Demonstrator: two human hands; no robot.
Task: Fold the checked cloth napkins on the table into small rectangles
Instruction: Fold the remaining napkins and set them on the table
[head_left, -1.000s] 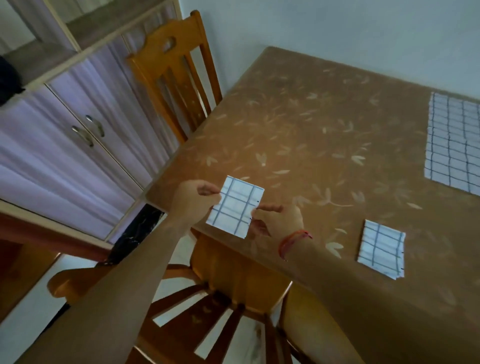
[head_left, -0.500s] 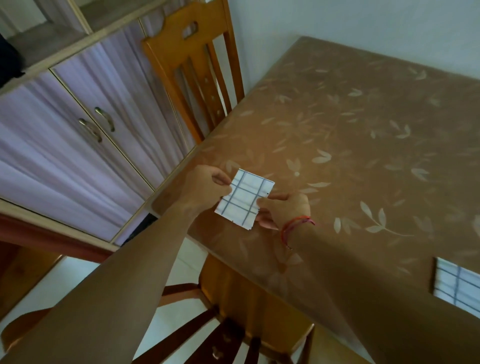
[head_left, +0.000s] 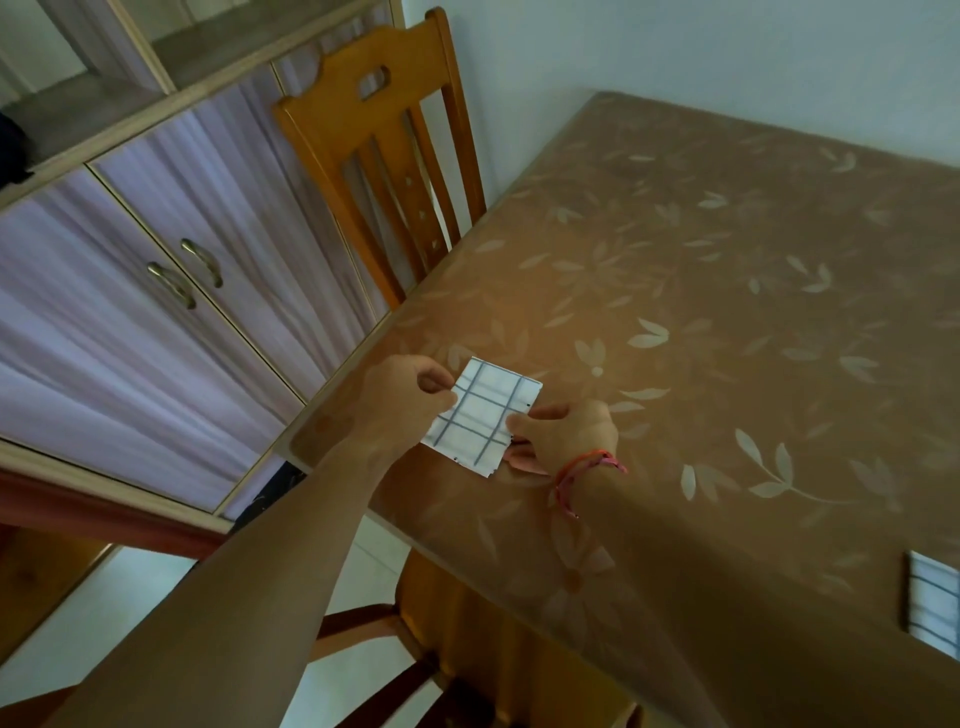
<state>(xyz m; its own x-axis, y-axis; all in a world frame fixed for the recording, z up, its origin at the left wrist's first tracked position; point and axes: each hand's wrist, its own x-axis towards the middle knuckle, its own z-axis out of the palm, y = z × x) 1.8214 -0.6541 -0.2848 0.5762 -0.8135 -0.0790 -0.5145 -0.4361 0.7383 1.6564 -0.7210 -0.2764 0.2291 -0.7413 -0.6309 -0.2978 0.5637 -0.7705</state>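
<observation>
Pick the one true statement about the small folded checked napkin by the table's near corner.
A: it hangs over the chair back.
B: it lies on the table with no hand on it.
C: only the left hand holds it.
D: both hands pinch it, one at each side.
D: the left hand pinches the folded napkin at its left edge and the right hand pinches its right edge, by the corner of the table.
</observation>
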